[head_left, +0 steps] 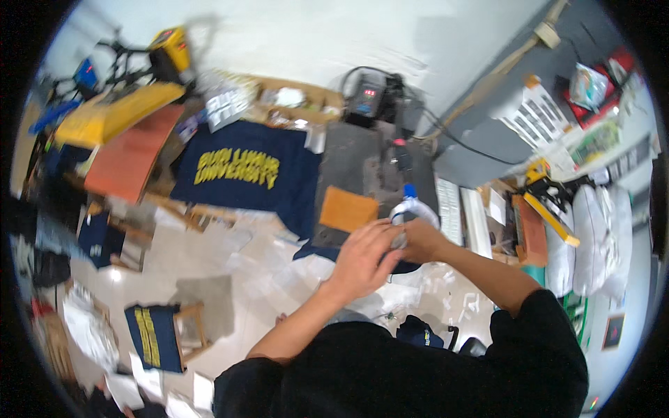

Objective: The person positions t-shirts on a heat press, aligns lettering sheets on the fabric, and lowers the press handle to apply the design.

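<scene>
My left hand point(364, 252) and my right hand point(422, 240) meet at the near edge of a dark heat press point(348, 157). Both are closed around something small and pale between them, mostly hidden by the fingers. Just beyond my right hand is a rounded white thing point(425, 211) with a blue edge; its kind is unclear. The press's lever point(401, 153), ending in a blue tip point(409, 190), points toward my hands. An orange-brown square pad point(348, 209) lies on the dark plate beside my left hand. A navy shirt point(240, 171) with yellow lettering lies left of the plate.
The control box point(369, 94) with a lit red display stands behind, trailing a black cable. A yellow-topped press point(122, 115) is at left. Nearby on the floor, a navy shirt point(148, 338) drapes a wooden stool point(191, 331). White sacks point(591, 240) stand right.
</scene>
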{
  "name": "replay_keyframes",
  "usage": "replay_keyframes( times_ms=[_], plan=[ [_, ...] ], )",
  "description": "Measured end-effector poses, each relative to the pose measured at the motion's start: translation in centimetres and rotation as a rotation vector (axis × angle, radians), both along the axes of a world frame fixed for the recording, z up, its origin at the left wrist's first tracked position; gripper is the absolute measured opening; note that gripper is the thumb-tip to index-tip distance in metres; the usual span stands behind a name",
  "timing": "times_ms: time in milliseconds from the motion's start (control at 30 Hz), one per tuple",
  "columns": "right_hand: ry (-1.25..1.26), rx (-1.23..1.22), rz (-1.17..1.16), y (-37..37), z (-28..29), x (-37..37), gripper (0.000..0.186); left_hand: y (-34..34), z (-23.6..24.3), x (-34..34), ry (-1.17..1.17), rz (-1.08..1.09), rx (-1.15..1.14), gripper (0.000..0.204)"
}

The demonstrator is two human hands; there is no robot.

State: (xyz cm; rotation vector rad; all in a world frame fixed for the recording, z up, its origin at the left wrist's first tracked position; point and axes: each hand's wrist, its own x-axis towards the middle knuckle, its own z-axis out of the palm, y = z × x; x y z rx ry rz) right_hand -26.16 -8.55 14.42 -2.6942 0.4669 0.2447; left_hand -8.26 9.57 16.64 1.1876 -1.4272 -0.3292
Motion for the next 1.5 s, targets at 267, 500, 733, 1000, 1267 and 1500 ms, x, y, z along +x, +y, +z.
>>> replay_keyframes(
  times_ms=[267, 500, 733, 1000, 1267, 1500],
  plan=[
    [-0.093, 0.029, -0.146, 1.4, -4.1, 2.3, 0.034, -9.7, -4.4, -4.9, -0.539, -0.065, 0.096, 0.098],
    [-0.064, -0.042, -0.403, 2.0, -4.7, 2.1, 0.032, -10.9, -3.7, -5.5, -0.612, -0.273, 0.070, 0.080],
    [-0.050, -0.184, -0.560, 2.7, -4.7, 3.3, 0.031, -10.7, -5.6, -3.3, -0.573, -0.297, 0.136, 0.060],
    [0.051, -0.259, -0.623, 3.6, -5.3, 4.1, 0.032, -11.4, -2.2, -3.3, -0.484, -0.573, 0.601, 0.063],
    [0.004, -0.295, -0.517, 4.3, -3.8, 4.7, 0.040, -14.0, 1.8, -5.4, -0.689, -0.614, 0.959, 0.086],
    [-0.255, -0.145, -0.520, 3.7, -5.7, 3.3, 0.037, -17.3, -1.4, -5.4, -0.756, -0.758, 0.917, 0.090]
  ],
)
